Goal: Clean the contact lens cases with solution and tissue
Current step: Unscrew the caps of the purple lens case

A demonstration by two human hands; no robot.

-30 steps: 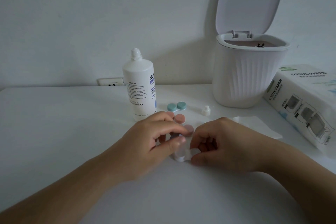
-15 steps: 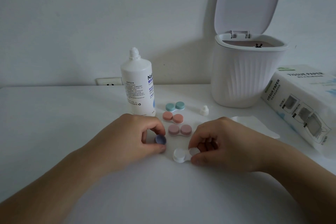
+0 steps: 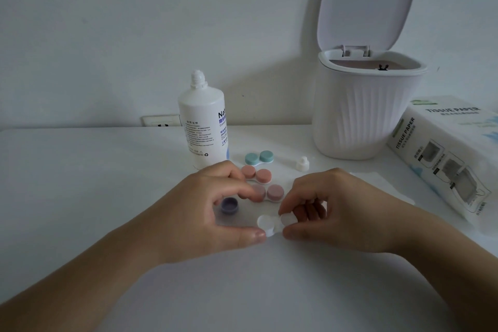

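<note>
A white contact lens case (image 3: 270, 224) lies on the table, its left well uncovered. My right hand (image 3: 339, 210) pinches the case's right end between thumb and fingers. My left hand (image 3: 204, 210) arches over a purple cap (image 3: 229, 205) that lies loose on the table, open side up. Its thumb tip touches the case's left edge and its fingers hold nothing. The solution bottle (image 3: 204, 129) stands uncapped behind the hands, its small white cap (image 3: 302, 164) to the right. A flat tissue sheet (image 3: 377, 180) lies partly under my right hand.
Three closed cases sit between the bottle and my hands: teal (image 3: 259, 158), salmon (image 3: 256, 174) and mauve (image 3: 273, 193). A white ribbed bin (image 3: 369, 116) with its lid up stands at the back right. A tissue paper pack (image 3: 452, 153) lies at the right edge.
My left hand took the purple cap off the case's left well, carried it left, set it on the table and brought its thumb back to the case. My right hand kept its hold.
</note>
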